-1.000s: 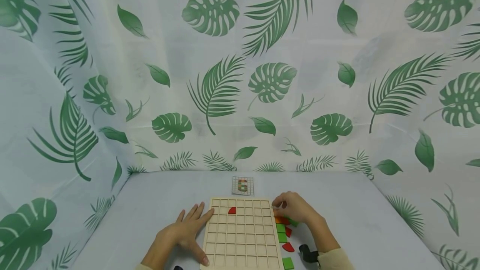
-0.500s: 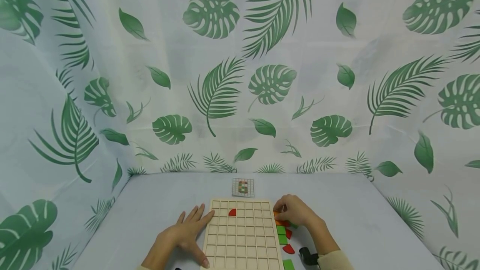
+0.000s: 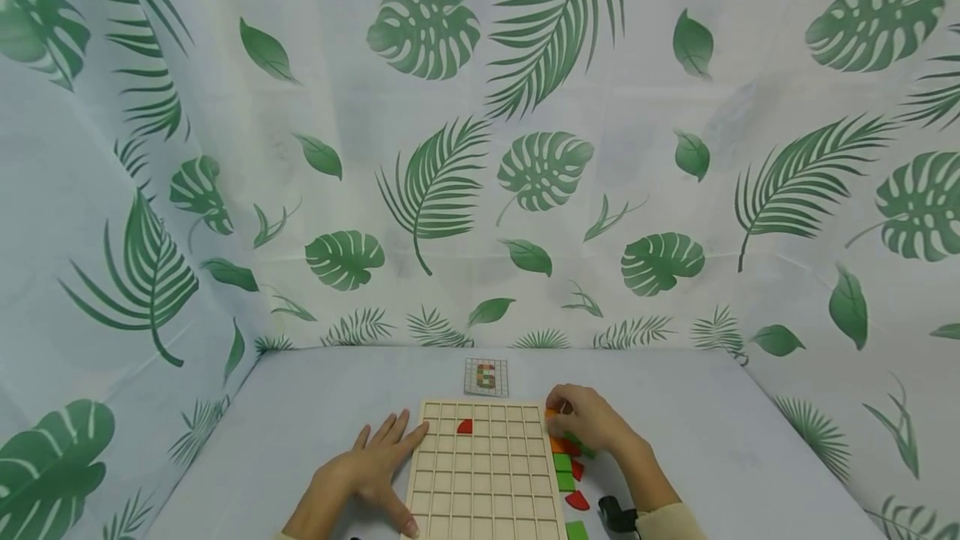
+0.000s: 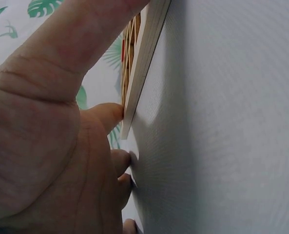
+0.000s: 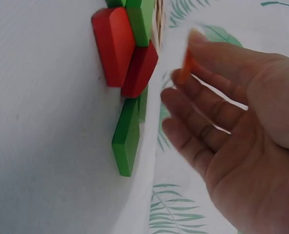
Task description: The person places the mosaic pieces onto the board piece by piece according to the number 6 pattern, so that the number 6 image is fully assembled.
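Observation:
A pale wooden grid board (image 3: 482, 462) lies on the table, with a red quarter-round tile (image 3: 465, 426) in one cell near its far side. Along the board's left edge my left hand (image 3: 372, 467) rests with fingers spread; its thumb and index finger touch the rim. Beyond the far right corner, my right hand (image 3: 588, 417) pinches a thin orange tile (image 5: 185, 67) between thumb and fingers, raised off the table. Below that hand are loose tiles against the board's right side: green squares (image 3: 563, 462), a red quarter-round piece (image 3: 577, 501) and others partly hidden.
A small gridded card (image 3: 486, 377) with a coloured figure 6 lies behind the board. A black object (image 3: 618, 515) sits at my right wrist. Leaf-printed cloth (image 3: 540, 273) hangs around the back and sides of the table.
My right hand has picked up the orange tile from among the loose pieces and raised it a little. The left hand stays in place on the board.

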{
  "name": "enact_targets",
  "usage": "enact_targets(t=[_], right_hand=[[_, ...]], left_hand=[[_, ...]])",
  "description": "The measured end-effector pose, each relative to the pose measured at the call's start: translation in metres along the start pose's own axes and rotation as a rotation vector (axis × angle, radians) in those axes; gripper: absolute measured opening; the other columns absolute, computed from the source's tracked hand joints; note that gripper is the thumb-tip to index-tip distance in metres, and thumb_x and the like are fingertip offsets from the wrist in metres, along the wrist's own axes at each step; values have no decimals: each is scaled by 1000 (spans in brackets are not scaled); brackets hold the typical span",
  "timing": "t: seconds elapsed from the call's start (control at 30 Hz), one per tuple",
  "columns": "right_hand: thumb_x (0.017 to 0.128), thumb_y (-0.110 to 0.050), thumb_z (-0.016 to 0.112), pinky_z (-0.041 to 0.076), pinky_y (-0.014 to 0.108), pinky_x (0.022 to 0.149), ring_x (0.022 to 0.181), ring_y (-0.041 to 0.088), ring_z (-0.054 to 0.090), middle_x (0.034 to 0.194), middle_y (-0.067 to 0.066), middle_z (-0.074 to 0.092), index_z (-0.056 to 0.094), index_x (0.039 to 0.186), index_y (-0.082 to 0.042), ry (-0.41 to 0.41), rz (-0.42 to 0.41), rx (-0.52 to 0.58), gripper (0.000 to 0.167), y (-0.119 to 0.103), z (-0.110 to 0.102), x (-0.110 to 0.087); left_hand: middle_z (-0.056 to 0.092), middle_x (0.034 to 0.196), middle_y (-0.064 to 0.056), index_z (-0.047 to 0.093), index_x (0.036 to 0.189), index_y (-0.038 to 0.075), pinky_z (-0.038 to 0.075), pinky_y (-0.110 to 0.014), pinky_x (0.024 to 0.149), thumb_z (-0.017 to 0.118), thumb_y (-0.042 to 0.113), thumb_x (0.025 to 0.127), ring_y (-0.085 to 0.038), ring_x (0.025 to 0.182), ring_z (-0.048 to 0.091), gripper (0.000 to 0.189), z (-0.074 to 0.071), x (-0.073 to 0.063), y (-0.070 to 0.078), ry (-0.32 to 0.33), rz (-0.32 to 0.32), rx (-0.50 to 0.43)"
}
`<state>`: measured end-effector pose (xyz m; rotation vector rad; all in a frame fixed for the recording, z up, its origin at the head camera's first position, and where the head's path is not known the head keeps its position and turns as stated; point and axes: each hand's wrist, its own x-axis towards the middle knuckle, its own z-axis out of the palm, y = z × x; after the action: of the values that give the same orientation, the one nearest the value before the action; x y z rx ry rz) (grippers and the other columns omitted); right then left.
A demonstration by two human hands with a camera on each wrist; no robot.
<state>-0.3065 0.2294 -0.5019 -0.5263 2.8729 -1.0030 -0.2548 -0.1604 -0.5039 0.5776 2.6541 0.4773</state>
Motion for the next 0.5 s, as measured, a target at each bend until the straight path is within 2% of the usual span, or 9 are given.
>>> enact_targets(t=[0.27,0.5], right_hand=[[99,-17,72,58,25,78,92,11,68,109,-1,73,73,119,-5,109,-112,37,24,-4,3,3],[99,-23,72,58,25,77,90,8,67,109,-1,74,73,122,-7,172,-200,61,28,-14,9,5]], left_hand=[[9,175,-20,21,167,24,4,-72,125,97,63,54,-43,162,6,142,0,0,1,7,-6,6],[9,175,-20,21,167,23,4,-72,125,97,63,54,-43,162,6,142,-1,-1,2,5,-12,5]])
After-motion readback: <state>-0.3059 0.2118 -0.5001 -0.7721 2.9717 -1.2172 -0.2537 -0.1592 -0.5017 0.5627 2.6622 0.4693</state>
